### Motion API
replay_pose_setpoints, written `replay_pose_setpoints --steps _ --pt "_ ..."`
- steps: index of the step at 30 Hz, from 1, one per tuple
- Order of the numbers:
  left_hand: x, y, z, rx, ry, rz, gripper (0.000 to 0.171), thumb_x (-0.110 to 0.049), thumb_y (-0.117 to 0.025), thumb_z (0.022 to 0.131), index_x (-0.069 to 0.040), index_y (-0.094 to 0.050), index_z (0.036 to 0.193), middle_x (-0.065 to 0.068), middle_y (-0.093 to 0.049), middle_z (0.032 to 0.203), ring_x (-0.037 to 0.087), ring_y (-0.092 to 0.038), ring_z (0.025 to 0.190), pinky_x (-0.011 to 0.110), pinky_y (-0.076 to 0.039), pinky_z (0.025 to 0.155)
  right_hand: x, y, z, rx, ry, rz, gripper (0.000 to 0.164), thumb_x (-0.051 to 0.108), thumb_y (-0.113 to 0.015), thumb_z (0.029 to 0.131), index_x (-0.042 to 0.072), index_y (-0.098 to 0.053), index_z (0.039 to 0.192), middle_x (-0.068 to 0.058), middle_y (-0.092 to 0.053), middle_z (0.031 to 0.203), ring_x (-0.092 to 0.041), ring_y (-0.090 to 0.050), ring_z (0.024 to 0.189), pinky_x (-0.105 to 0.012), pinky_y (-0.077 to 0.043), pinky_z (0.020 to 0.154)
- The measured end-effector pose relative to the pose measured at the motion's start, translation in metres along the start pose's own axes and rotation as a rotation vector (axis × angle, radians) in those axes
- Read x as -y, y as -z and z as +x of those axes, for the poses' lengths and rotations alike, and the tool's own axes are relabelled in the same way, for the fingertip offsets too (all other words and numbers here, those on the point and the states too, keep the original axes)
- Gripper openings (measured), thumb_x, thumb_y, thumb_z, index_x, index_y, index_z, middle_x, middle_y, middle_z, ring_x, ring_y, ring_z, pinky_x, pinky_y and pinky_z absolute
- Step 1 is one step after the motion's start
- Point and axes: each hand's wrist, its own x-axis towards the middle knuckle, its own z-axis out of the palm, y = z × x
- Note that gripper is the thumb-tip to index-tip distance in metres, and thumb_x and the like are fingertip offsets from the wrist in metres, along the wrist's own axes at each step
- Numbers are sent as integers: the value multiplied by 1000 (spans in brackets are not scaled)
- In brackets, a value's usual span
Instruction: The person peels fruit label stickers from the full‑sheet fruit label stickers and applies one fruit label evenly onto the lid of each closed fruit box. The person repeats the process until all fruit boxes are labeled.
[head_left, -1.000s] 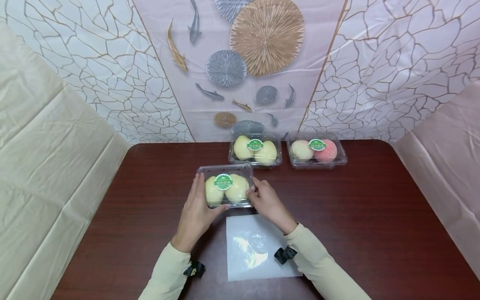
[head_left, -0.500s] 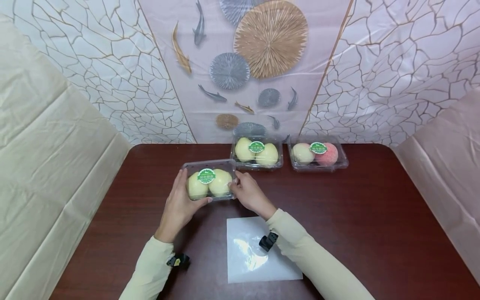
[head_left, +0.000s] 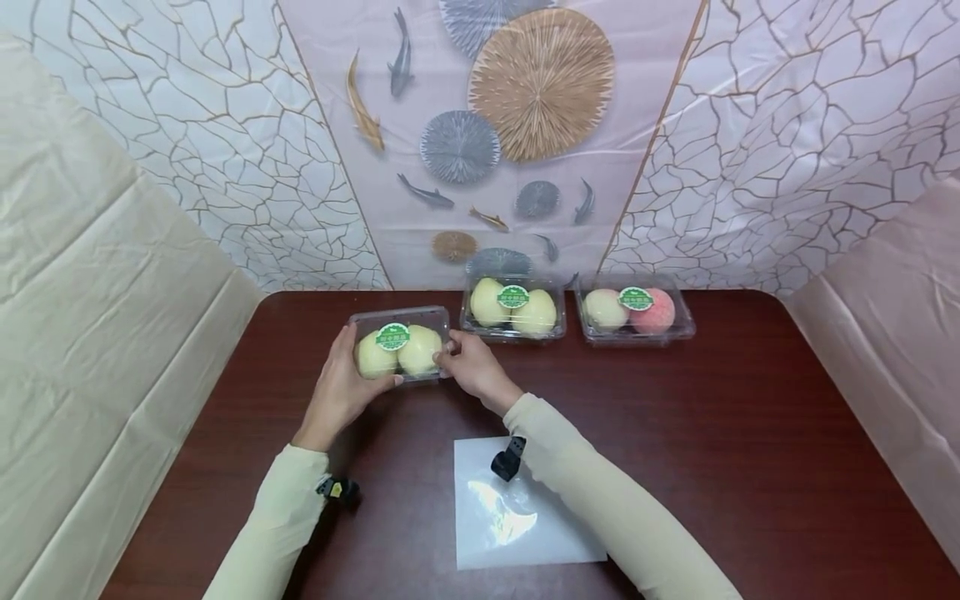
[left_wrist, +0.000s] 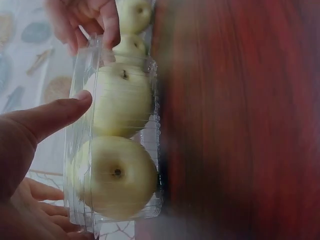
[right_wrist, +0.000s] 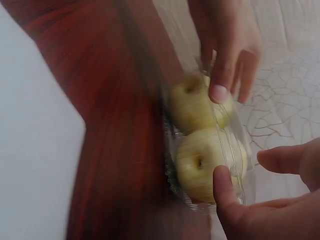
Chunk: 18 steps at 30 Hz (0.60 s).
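Both hands hold a lidded clear plastic fruit box (head_left: 420, 317) at the back left of the table. Inside sit two round, pale yellow-green fruits (left_wrist: 120, 97) with stem hollows, under a green and white label (head_left: 393, 337). My left hand (head_left: 339, 392) grips the left end, its thumb along the near side and its fingers around the far side. At the opposite end, my right hand (head_left: 476, 368) pinches the box's corner between thumb and fingers. In the right wrist view, the box (right_wrist: 200, 165) is close over the table top.
Two similar boxes stand along the back edge: one with yellow-green fruits (head_left: 534, 312), another with a whitish and a pink fruit (head_left: 652, 312). A white glossy sheet (head_left: 487, 500) lies in front, partly under the right forearm. Patterned cloth walls (head_left: 262, 167) enclose the table (head_left: 750, 433).
Both hands have carried the fruit box to the left and somewhat toward the back of the table. The other boxes and the white sheet have stayed in place.
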Motion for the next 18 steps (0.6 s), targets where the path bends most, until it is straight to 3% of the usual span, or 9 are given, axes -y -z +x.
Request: replay_pose_setpoints --steps 3,6,11,18 --pt "3 1 8 23 -15 17 120 -26 -92 83 6 -11 166 33 -15 170 50 -17 158 63 -24 124 -3 -4 0 -22 -7 -34 62 7 -63 104 -9 -37 158 -18 -63 135 -31 -73 109 -35 -57 94" --pt "3 1 17 44 -24 40 119 -25 -91 83 9 -11 165 35 -12 170 51 -9 159 64 -15 126 -4 -5 -2 -52 79 -169 63 8 -66 102 -8 -39 157 -23 -55 148 -31 -69 119 -40 -56 99" --pt "1 -2 31 64 -23 91 116 -27 -89 84 12 -13 163 36 -11 170 52 -6 159 64 -10 127 -4 -11 -9 -72 263 -464 63 9 -69 102 -9 -41 156 -30 -42 157 -40 -49 143 -49 -44 116" --pt "-1 -11 50 85 -29 80 115 -28 -86 87 10 -10 164 34 -9 171 47 -3 161 60 -9 129 -6 -18 -19 -98 322 -648 62 12 -67 105 -8 -40 156 -34 -31 162 -44 -38 150 -49 -41 118"
